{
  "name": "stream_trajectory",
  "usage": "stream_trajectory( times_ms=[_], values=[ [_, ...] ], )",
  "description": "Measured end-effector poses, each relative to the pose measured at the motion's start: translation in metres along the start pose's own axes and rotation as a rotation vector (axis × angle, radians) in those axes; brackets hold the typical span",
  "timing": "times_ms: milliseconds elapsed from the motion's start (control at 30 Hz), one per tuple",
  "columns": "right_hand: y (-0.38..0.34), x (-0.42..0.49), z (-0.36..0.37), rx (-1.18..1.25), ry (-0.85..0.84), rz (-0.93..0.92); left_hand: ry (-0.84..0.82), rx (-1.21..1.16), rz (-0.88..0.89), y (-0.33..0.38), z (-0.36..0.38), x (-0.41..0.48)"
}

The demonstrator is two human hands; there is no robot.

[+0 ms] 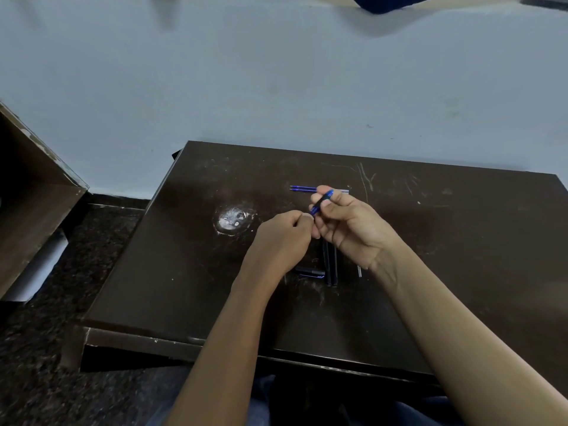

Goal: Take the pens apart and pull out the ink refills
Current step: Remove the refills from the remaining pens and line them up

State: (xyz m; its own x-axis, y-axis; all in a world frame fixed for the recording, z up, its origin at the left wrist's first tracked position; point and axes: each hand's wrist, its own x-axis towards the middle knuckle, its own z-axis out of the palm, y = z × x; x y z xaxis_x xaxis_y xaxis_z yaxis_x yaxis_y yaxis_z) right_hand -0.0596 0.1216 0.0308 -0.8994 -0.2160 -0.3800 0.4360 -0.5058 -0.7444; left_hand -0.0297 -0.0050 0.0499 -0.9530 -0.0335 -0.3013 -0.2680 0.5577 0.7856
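Note:
Above the dark brown table (184,272), my right hand (347,222) grips a blue pen (321,202) that slants up to the right. My left hand (282,238) pinches the pen's lower end with its fingertips, and that end is hidden by the fingers. Two blue ink refills (302,188) lie side by side on the table just beyond my hands. Under my hands lie dark pen barrels (330,269), a black pen part (310,273) with a blue edge, and a thin grey piece (359,271).
A whitish worn patch (232,218) marks the table left of my hands. A brown wooden cabinet (33,192) stands at the left on the dark speckled floor (55,348). A pale wall (276,87) rises behind the table.

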Motion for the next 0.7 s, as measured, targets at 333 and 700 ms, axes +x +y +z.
stream_trajectory(
  times_ms=[333,700],
  values=[
    [-0.019,0.014,-0.030,0.297,0.352,-0.267,-0.017,0.033,-0.010,-0.001,-0.002,-0.003],
    [-0.015,0.017,-0.039,0.382,0.543,-0.240,0.082,0.045,-0.039,-0.005,-0.008,-0.002]
  ],
)
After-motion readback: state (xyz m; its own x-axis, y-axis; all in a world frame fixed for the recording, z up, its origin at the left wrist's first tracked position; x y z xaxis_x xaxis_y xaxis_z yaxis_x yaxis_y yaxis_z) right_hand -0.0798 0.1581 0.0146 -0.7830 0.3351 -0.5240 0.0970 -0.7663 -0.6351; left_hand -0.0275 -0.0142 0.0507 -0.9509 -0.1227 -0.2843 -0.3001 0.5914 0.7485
